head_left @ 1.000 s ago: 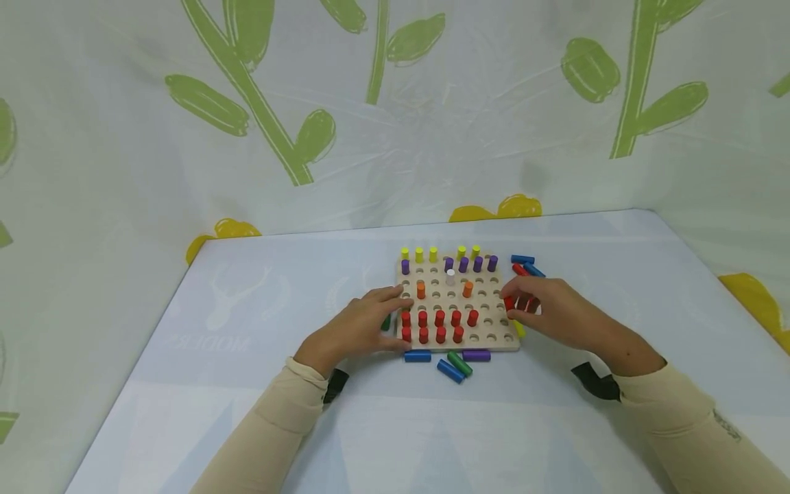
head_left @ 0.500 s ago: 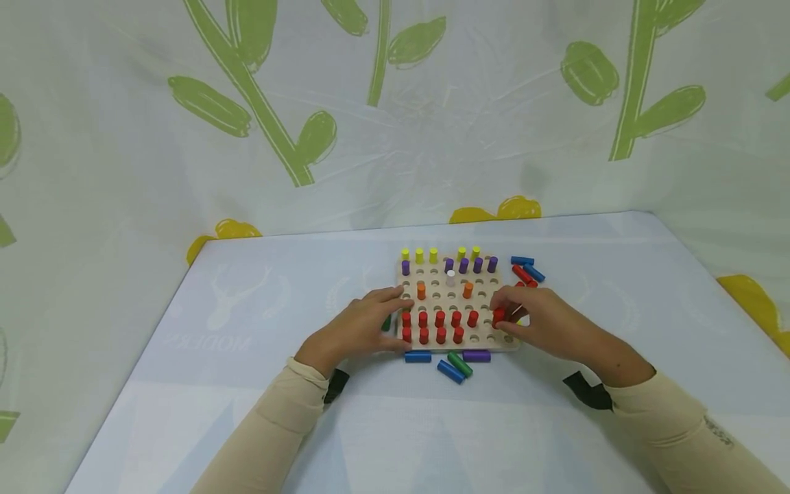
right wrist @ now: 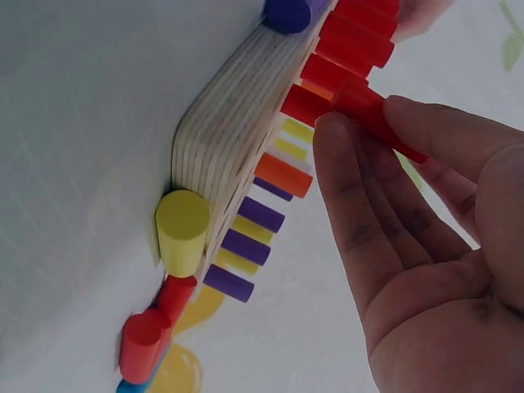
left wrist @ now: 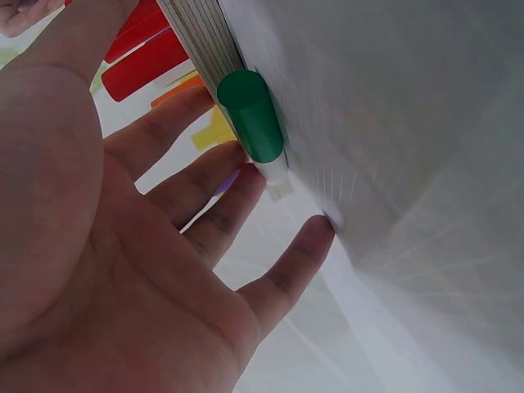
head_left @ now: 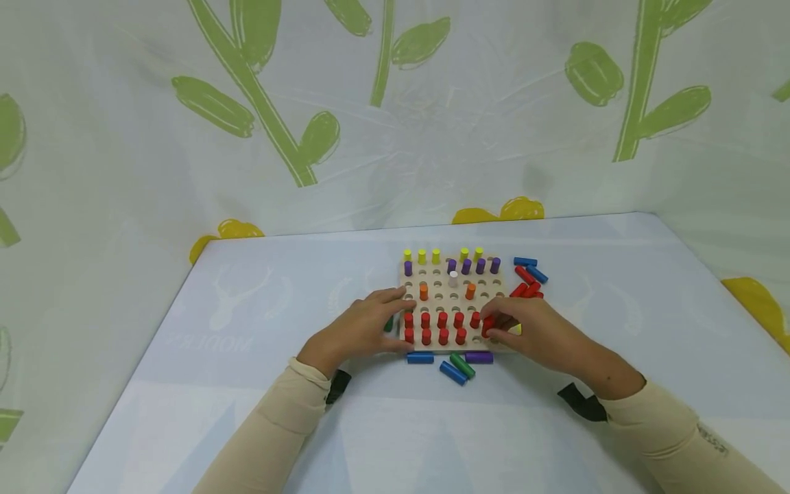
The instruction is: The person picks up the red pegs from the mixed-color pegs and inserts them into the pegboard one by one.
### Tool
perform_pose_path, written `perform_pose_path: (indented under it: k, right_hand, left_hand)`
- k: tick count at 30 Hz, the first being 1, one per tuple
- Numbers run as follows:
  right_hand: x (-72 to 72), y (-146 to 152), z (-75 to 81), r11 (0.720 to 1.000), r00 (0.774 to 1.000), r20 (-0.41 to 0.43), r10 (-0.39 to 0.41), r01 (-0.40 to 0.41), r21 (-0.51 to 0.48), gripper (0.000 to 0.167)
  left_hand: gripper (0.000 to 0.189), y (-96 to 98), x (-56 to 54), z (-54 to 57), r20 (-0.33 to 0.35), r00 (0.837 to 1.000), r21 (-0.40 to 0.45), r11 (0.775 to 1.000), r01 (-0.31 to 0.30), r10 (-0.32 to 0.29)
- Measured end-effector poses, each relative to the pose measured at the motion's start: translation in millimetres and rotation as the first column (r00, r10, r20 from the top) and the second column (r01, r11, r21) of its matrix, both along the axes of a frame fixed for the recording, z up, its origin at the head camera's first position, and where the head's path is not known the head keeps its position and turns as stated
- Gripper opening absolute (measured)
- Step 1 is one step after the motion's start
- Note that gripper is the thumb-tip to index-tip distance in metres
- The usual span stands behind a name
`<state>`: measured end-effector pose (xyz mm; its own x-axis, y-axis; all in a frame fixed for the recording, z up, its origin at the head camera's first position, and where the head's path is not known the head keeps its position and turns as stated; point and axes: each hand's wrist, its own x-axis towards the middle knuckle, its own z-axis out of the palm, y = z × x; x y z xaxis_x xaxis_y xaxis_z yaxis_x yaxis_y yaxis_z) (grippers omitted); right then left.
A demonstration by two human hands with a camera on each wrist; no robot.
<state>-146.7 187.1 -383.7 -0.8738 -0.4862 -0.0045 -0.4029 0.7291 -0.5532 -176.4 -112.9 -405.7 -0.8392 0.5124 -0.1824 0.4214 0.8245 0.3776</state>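
A wooden pegboard (head_left: 457, 350) with rows of holes lies on the table, bearing upright red, orange, white, purple and yellow pegs. Between thumb and fingers, my right hand (head_left: 546, 336) pinches a red peg (right wrist: 378, 119) above the board's front right part, beside the end of the second red row. The peg is tilted in the right wrist view; its lower end is apart from the holes there. My left hand (head_left: 361, 326) rests at the board's left edge with fingers spread and fairly straight. Near those fingertips, a green peg (left wrist: 254, 119) lies against the board's side.
In front of the board lie blue pegs (head_left: 420, 358), a green peg (head_left: 462, 365) and a purple peg (head_left: 479, 357). Several loose red pegs (head_left: 526, 275) and blue pegs (head_left: 537, 274) lie to its right, with a yellow peg (right wrist: 182, 233) against that side.
My right hand has carried the red peg from the board's right edge leftward and nearer, over the front right holes. The left hand has stayed at the left edge.
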Motion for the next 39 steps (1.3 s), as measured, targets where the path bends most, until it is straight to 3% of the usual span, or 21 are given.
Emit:
perform_pose_path:
  k: [39]
  right_hand:
    - [2.4,-9,-14.7,0.996,0.996,-0.053,0.069,-0.066,0.057,0.023]
  left_hand:
    - [0.080,0.3,1.0,2.9,0.010,1.000,0.006,1.000,0.001,-0.001]
